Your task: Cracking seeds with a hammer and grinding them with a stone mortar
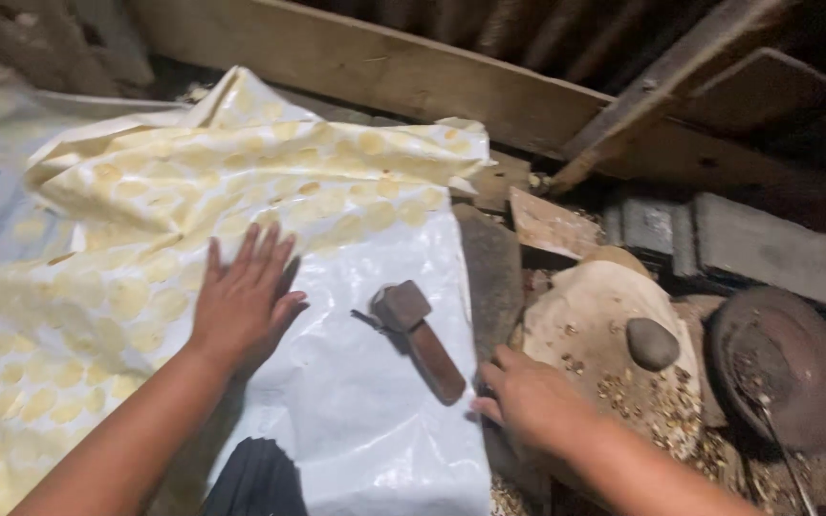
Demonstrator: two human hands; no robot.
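Observation:
My left hand [244,298] lies flat, fingers spread, on a white plastic sheet [365,401] where it meets a folded layer printed with pale yellow round spots [193,182]. A short hammer with a brown wooden handle [420,337] rests on the white sheet between my hands. My right hand [528,398] is palm down at the sheet's right edge, fingers curled over the edge just below the hammer's handle end; what it grips is hidden.
A rounded stone slab [590,320] with a grey pebble [651,343] and scattered crumbs lies to the right. Beyond it are a dark round pan [776,368], flat stones and bricks [757,244]. Wooden planks [384,72] run along the back.

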